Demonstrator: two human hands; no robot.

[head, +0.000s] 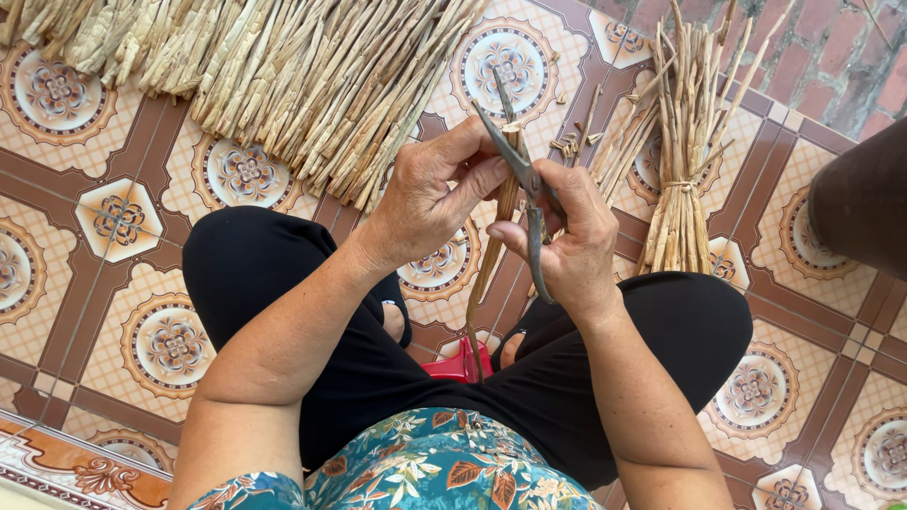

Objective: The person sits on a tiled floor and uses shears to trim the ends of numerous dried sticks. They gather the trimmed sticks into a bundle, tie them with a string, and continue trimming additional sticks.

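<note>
A dried stalk is gripped near its top by the left hand, fingers and thumb pinched shut on it. From that grip the stalk runs down toward 6 o'clock, its lower end reaching a red stool between the knees. Dark metal scissors are held by the right hand, fingers closed around the handles; the blades point toward 11 o'clock and are set at the stalk's upper tip, just above the left thumb. The two hands are held close together, nearly touching, with the stalk between them. At 12 to 10 o'clock a large pile of stalks is spread over the patterned tile floor. At 2 o'clock a tied bundle is laid, with small cut scraps scattered beside it.
</note>
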